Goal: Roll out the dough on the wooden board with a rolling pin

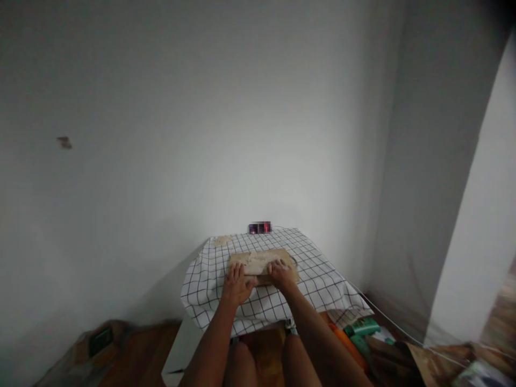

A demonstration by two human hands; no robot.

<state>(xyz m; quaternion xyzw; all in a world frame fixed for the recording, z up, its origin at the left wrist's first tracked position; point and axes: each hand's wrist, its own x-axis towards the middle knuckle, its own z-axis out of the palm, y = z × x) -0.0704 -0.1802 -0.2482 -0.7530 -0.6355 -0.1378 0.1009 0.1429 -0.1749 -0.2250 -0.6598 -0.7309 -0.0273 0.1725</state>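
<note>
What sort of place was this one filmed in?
Probably a room in a home, though the view is too tight to say which: a checked tablecloth, a pale wall close behind it, and loose clutter low on the right.

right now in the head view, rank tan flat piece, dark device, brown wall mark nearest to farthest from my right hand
1. Tan flat piece: under the right hand, touching
2. Dark device: at the cloth's far edge
3. Brown wall mark: far left

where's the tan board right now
In the head view, the tan board lies low and central on the checked cloth, with the left hand on its left and the right hand on its right.
</note>
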